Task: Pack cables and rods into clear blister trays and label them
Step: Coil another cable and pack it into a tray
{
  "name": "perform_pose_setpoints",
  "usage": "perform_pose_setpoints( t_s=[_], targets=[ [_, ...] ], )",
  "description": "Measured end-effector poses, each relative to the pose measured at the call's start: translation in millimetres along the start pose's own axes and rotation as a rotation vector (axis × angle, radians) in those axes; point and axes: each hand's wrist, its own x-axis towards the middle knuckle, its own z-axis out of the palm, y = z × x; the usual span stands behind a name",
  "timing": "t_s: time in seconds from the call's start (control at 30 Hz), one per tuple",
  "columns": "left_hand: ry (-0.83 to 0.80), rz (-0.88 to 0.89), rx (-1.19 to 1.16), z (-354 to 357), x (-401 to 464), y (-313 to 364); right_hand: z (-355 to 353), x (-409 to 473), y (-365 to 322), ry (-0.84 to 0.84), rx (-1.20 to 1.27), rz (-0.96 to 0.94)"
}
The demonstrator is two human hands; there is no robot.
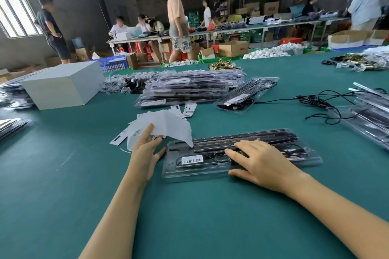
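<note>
On a green table (189, 206), a clear blister tray (210, 171) of rods and cable lies under the right hand (261, 166), fingers flat and relaxed, pressing. Left hand (147, 149), fingers loose, touches label sheets (166, 125) just beyond its fingertips. Labelling seems underway; a barcode label (192, 160) already sits between both hands, so pressing it firm likely comes next.

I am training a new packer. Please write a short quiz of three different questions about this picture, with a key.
1. True or false: the blister tray under the right hand already carries a barcode label.
2. What does the left hand touch: A) white label sheet, B) white box, C) loose black cable?
3. Fill in: the stack of packed trays lies on the ____ table cover.

Key: 1 true; 2 A; 3 green.
</note>
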Motion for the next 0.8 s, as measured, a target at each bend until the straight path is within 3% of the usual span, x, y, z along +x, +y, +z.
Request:
perform_pose_setpoints(
  t_s=[0.23,0.4,0.57,0.7,0.8],
  targets=[
    [0.008,-0.085,-0.131,-3,1,5,6,-5,2,0.043,-0.055,-0.007],
    [-0.045,-0.163,-0.185,-7,-1,10,4,-3,5,0.042,0.036,0.02],
    [-0.019,-0.272,-0.407,-8,-3,8,2,-9,2,0.064,0.036,0.001],
    [-0.062,-0.262,-0.621,-1,-6,5,0,-9,2,0.068,0.01,0.094],
    [-0.084,-0.234,-0.715,5,-8,3,-1,-8,2,0.192,-0.073,0.2]
  ],
)
